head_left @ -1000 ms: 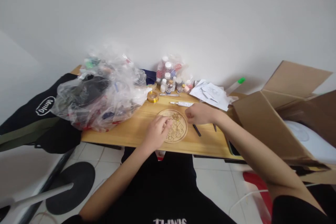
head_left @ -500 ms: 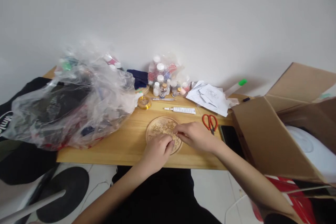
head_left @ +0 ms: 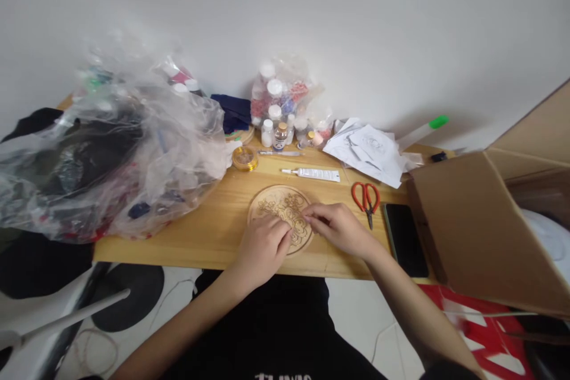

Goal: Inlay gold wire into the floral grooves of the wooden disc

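A round wooden disc (head_left: pixel 276 196) with raised gold-coloured flower outlines lies near the table's front edge. My left hand (head_left: pixel 263 244) rests over its lower left part, fingers curled and closed; whatever they hold is hidden. Over the disc's right side, my right hand (head_left: pixel 336 227) has thumb and forefinger pinched together, and anything between them is too small to make out. Behind the disc lies a white tube (head_left: pixel 317 174) with a narrow nozzle. Red-handled scissors (head_left: pixel 367 200) lie to the right of my right hand.
A roll of gold wire (head_left: pixel 244 158) and a slim pen-like tool (head_left: pixel 281 153) lie farther back. Small bottles (head_left: pixel 279 135) stand before a bag of jars. Papers (head_left: pixel 367 148), a phone (head_left: pixel 404 240) and a cardboard box (head_left: pixel 472 231) are on the right; plastic bags (head_left: pixel 169 148) crowd the left.
The head view has shifted slightly, spreading the table items outward. My right hand has moved a little rightward over the disc, away from the left hand. The left hand stays at the disc.
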`<move>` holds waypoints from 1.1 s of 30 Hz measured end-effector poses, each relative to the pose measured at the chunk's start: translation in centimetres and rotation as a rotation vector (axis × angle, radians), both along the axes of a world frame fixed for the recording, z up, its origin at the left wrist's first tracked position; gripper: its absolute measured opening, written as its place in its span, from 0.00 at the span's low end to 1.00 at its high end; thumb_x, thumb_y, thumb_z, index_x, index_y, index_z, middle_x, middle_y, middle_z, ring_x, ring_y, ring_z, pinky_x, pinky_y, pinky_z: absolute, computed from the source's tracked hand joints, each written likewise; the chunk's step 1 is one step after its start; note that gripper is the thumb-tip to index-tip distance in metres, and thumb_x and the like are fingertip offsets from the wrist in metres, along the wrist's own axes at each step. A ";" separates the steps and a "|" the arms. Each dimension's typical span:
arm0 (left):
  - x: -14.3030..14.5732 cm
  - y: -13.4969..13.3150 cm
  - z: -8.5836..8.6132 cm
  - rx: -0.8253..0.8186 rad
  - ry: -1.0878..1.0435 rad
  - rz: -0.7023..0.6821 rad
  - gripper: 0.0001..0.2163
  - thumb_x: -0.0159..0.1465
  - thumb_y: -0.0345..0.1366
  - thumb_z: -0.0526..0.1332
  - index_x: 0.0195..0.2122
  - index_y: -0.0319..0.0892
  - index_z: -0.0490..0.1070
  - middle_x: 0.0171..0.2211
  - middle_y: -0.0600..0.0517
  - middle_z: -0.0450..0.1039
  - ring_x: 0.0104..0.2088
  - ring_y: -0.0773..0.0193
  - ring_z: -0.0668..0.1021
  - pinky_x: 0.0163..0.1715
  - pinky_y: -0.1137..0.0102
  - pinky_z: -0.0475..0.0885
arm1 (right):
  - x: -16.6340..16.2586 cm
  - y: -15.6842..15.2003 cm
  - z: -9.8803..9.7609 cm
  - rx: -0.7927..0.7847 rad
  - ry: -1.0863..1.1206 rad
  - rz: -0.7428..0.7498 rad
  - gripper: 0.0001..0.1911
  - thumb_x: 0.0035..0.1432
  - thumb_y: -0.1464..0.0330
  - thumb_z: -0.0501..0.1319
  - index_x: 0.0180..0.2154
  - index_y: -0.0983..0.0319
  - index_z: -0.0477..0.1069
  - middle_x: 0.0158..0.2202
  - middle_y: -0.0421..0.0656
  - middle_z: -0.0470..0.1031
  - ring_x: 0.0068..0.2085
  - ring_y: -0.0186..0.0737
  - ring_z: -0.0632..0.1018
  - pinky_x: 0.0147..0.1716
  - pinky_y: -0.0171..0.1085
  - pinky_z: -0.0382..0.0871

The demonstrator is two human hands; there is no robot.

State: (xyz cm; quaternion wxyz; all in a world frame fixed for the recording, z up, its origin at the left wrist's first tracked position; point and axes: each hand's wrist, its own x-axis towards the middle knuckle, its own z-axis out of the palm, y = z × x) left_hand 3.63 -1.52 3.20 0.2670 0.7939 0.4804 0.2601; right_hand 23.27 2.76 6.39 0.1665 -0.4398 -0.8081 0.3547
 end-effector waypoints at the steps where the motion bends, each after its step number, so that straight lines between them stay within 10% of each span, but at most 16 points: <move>1: 0.0 0.0 0.0 0.011 0.011 -0.006 0.11 0.67 0.29 0.51 0.27 0.40 0.65 0.27 0.52 0.69 0.31 0.64 0.72 0.32 0.69 0.67 | 0.0 0.0 -0.1 0.007 0.009 0.004 0.08 0.63 0.71 0.57 0.38 0.61 0.76 0.31 0.40 0.80 0.29 0.33 0.78 0.30 0.31 0.68; 15: -0.5 -0.7 -0.4 0.151 0.136 -0.011 0.12 0.66 0.29 0.51 0.26 0.40 0.68 0.26 0.51 0.69 0.31 0.60 0.72 0.34 0.64 0.71 | -1.2 -0.4 -0.4 0.089 -0.044 0.147 0.07 0.60 0.73 0.60 0.33 0.62 0.76 0.30 0.41 0.81 0.29 0.33 0.78 0.29 0.30 0.65; 18: -0.5 -1.1 -0.5 0.164 0.165 0.043 0.08 0.67 0.34 0.54 0.39 0.38 0.72 0.39 0.45 0.73 0.42 0.54 0.74 0.42 0.58 0.72 | -0.7 -0.2 -0.1 0.081 -0.046 0.125 0.06 0.60 0.72 0.60 0.34 0.62 0.76 0.29 0.40 0.80 0.27 0.31 0.77 0.28 0.30 0.64; 22: -0.7 -2.0 -1.5 0.182 0.336 0.242 0.30 0.63 0.43 0.61 0.62 0.33 0.55 0.61 0.32 0.58 0.61 0.39 0.62 0.54 0.46 0.65 | 0.6 -0.1 0.0 0.075 -0.045 0.032 0.08 0.63 0.70 0.57 0.36 0.62 0.75 0.30 0.41 0.79 0.26 0.31 0.75 0.26 0.30 0.64; 33: -3.8 -2.5 -3.9 0.216 0.456 0.275 0.31 0.67 0.46 0.56 0.65 0.36 0.49 0.63 0.30 0.55 0.64 0.38 0.60 0.56 0.47 0.63 | 1.6 1.0 -1.7 0.028 -0.094 -0.052 0.10 0.63 0.67 0.54 0.38 0.62 0.73 0.27 0.40 0.76 0.24 0.32 0.72 0.26 0.32 0.62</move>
